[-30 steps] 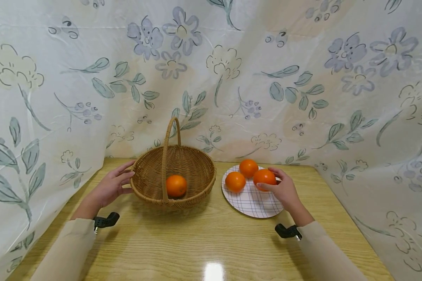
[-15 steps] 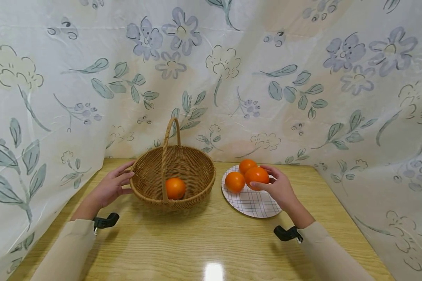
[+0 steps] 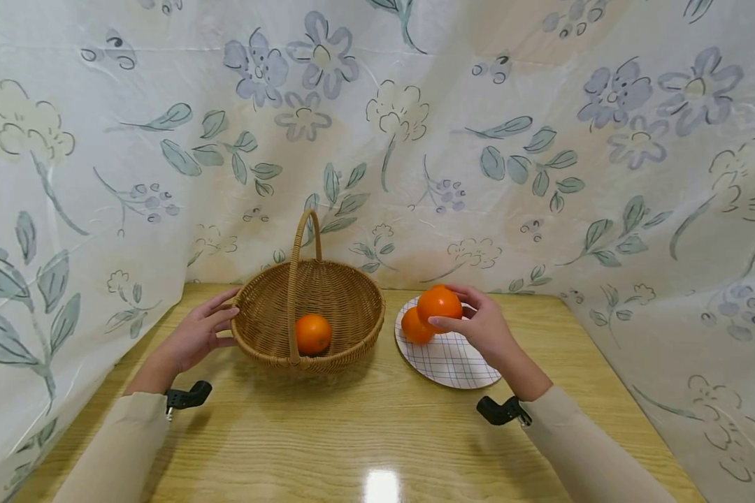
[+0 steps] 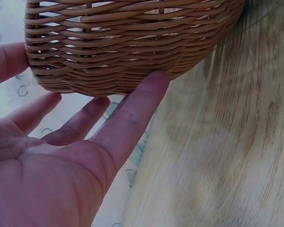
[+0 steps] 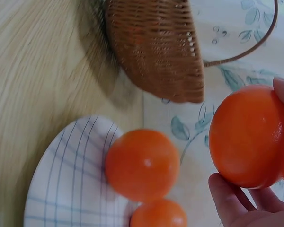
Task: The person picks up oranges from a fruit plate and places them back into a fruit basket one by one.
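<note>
My right hand (image 3: 486, 330) grips an orange (image 3: 439, 305) between thumb and fingers, raised over the far part of a white checked plate (image 3: 462, 367). In the right wrist view the held orange (image 5: 246, 139) is clear of the two oranges on the plate, a nearer one (image 5: 142, 164) and another (image 5: 160, 215); the head view mostly hides one of these behind the held fruit. My left hand (image 3: 195, 337) touches the left side of a wicker basket (image 3: 352, 297) with extended fingertips. One orange (image 3: 313, 334) lies inside the basket.
The basket's tall arched handle (image 3: 294, 286) rises above its bowl. The plate stands to the right of the basket on a wooden table (image 3: 327, 433). A floral curtain (image 3: 415, 209) hangs along the back and both sides.
My right hand has lifted an orange off the plate and carried it left, so it now overlaps the other two in the head view. My left hand stays at the basket.
</note>
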Demonstrator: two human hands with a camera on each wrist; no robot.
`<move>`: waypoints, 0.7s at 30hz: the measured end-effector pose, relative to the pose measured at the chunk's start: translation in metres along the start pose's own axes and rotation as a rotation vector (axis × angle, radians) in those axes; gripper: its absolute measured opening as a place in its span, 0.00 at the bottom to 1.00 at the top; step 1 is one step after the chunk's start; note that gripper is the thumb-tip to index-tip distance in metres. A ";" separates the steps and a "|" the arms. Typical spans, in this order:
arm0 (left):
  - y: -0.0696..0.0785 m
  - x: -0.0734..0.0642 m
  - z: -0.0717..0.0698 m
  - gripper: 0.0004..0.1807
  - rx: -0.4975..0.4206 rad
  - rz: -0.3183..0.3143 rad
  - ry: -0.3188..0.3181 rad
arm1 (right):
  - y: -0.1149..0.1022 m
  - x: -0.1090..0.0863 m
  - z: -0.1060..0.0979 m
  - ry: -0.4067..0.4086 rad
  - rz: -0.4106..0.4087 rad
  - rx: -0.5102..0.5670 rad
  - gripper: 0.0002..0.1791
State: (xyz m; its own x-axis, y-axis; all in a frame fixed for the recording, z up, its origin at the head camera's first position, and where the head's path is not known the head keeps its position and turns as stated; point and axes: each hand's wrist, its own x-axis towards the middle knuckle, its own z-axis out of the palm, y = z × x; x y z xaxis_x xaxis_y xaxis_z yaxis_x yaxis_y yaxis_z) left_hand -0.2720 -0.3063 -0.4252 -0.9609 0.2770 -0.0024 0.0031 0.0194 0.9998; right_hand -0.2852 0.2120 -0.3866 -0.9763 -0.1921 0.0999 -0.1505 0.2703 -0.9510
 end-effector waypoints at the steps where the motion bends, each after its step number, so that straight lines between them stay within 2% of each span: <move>1: 0.000 0.000 0.000 0.38 0.001 -0.001 0.000 | -0.002 0.001 0.002 -0.006 -0.005 0.002 0.40; 21: 0.000 0.000 0.000 0.38 0.003 -0.008 0.001 | -0.038 0.017 0.040 -0.061 -0.008 0.058 0.41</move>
State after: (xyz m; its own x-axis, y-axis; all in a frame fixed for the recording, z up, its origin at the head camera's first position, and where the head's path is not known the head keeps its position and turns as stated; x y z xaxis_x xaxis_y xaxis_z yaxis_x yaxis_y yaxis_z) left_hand -0.2719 -0.3067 -0.4253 -0.9611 0.2759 -0.0108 -0.0041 0.0249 0.9997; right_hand -0.2899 0.1603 -0.3604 -0.9636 -0.2515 0.0909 -0.1469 0.2137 -0.9658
